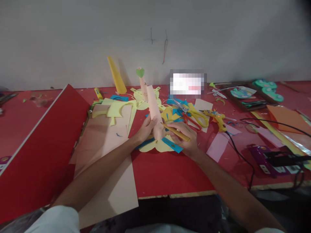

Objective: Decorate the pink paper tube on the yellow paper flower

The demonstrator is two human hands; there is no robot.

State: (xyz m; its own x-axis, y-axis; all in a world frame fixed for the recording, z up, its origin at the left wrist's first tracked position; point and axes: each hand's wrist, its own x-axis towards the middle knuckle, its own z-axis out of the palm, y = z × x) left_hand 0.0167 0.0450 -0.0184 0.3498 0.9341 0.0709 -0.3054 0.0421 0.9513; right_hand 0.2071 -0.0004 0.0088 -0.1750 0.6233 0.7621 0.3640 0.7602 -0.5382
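Note:
My left hand (144, 130) is closed on the lower part of a pale pink paper strip (154, 103), which has a rounded bottom end. In my right hand (186, 137) is a slim yellow pencil-like tool (179, 134), its tip close to the strip's lower right side. Whether the tip touches the paper, I cannot tell. Beneath both hands lies a pale yellow flower-shaped cutout (156, 148) with blue strips (172, 144) on it. Behind stands a pink paper tube (143, 88) topped with a green heart (140, 72), on another pale yellow cutout.
Yellow-handled scissors (200, 117) and red-handled scissors (193, 123) lie right of centre, near a yellow glue gun (219, 122) with a black cord. Large paper sheets (107, 174) and a raised red board (41, 155) occupy the left. A yellow cone (118, 77) leans against the wall.

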